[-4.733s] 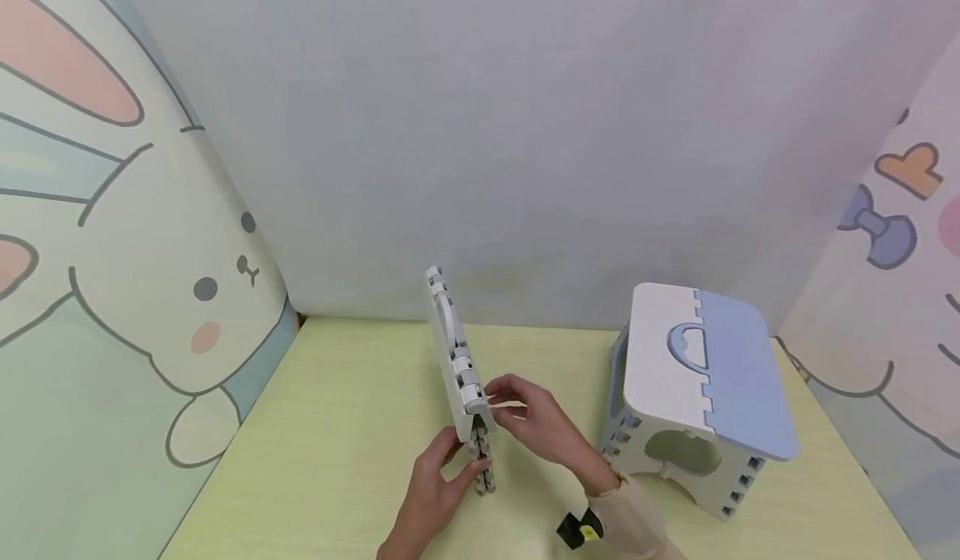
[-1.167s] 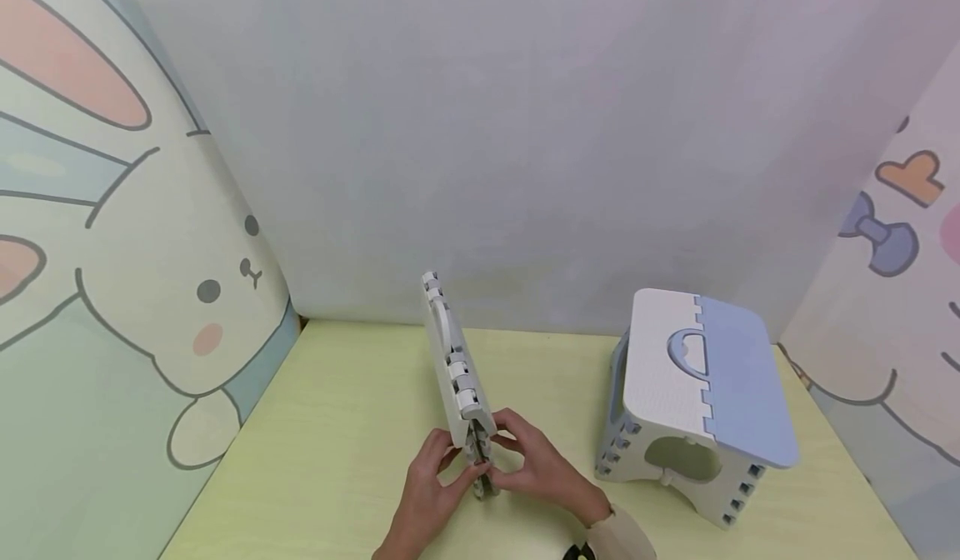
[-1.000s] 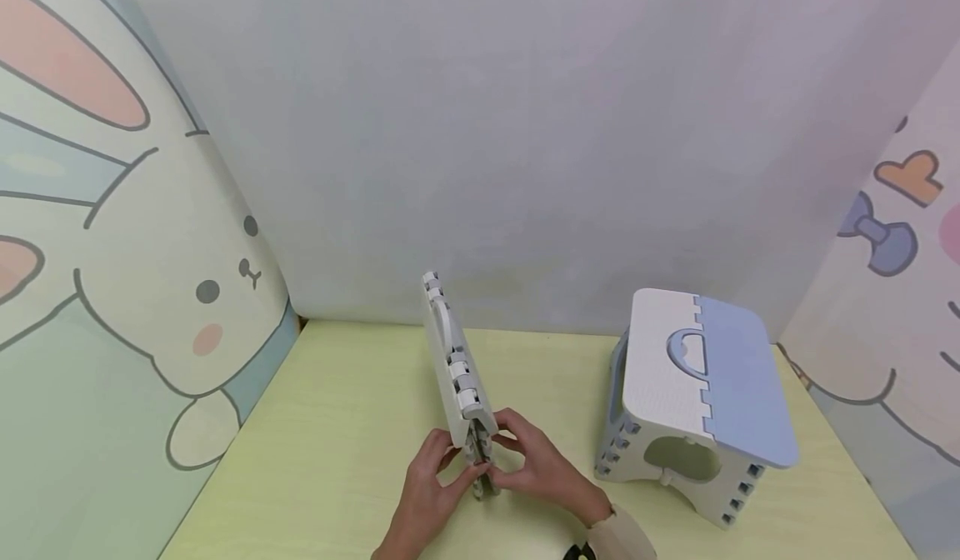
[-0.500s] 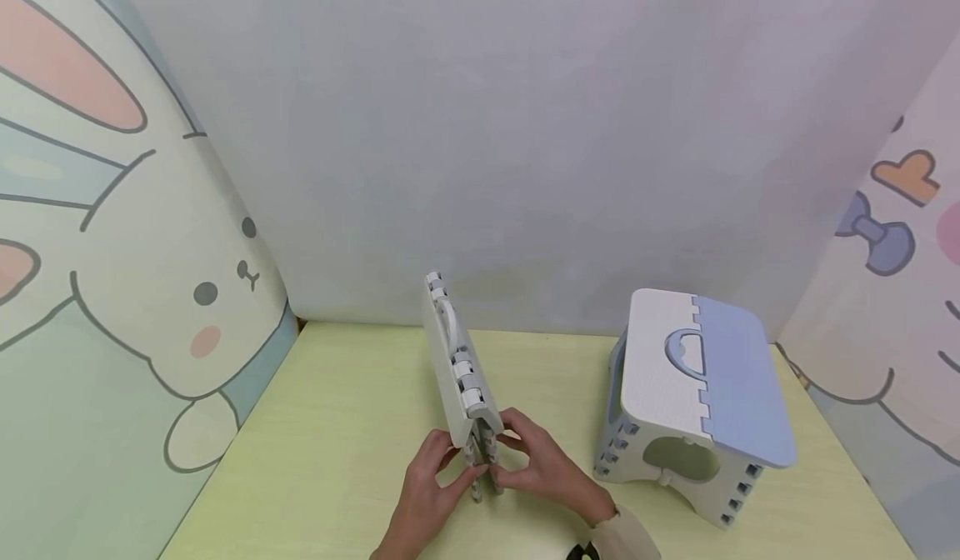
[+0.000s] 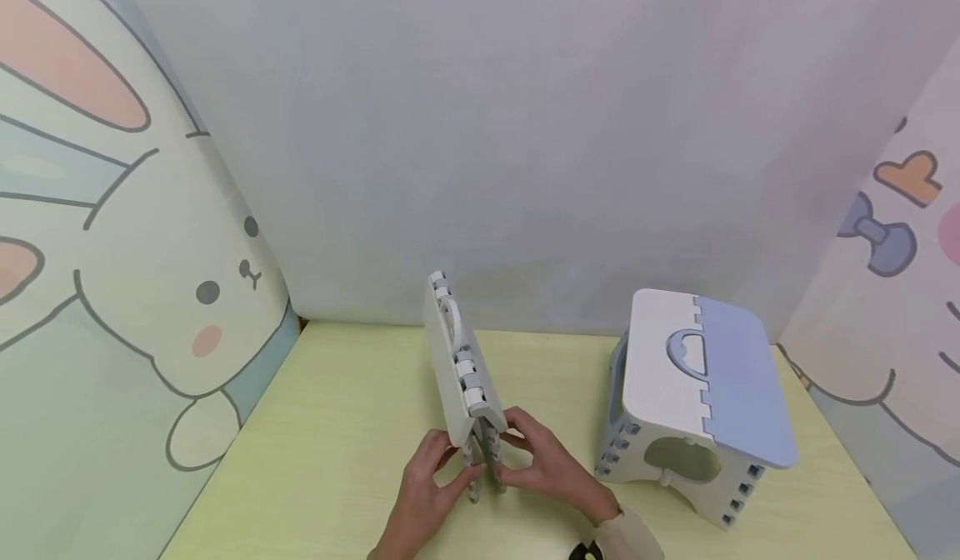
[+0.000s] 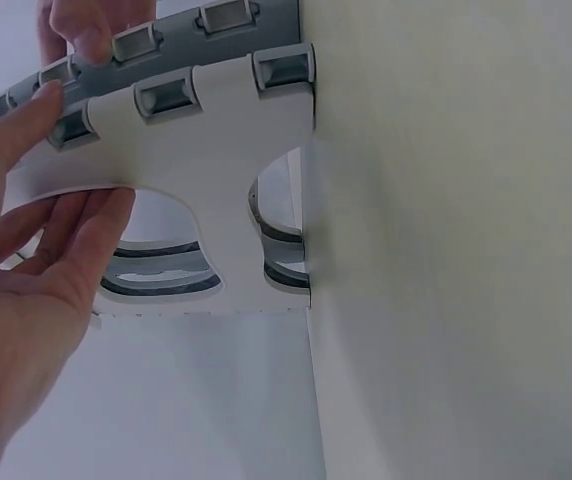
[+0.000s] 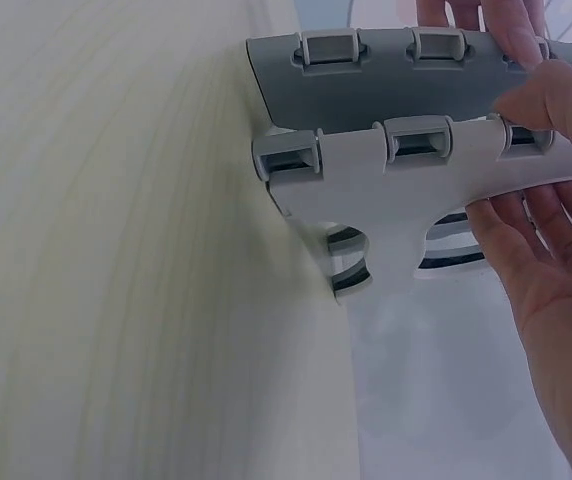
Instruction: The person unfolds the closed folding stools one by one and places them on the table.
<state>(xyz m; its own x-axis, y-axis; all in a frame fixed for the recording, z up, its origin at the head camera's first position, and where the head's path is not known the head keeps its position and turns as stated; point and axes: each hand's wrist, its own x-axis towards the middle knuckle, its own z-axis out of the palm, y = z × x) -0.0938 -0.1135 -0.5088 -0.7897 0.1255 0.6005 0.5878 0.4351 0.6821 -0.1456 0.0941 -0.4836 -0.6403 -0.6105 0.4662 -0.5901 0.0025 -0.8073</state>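
A partly folded white and grey folding stool (image 5: 452,377) stands upright on the table, its carry handle along the top hinge. Its two lower side panels are spread apart in a narrow wedge. My left hand (image 5: 423,489) pinches the near edge of the left panel between thumb and fingers. On the other side, my right hand (image 5: 551,464) pinches the right panel the same way. The left wrist view shows the left panel (image 6: 236,130) with its row of hinge sockets and curved cutouts, fingers reaching through one. A matching panel (image 7: 366,175) fills the right wrist view.
To the right stands a second folding stool (image 5: 663,377), unfolded, with a white and blue top, close to my right forearm. The yellow-green table (image 5: 352,427) meets a pale curtain (image 5: 480,168) at the back. Panels with cartoon animals (image 5: 135,293) flank both sides.
Earlier the right hand was higher on the folded stool; it moved down to the lower panel. Since then the two lower panels have come apart, the right one moving rightward with the right hand.
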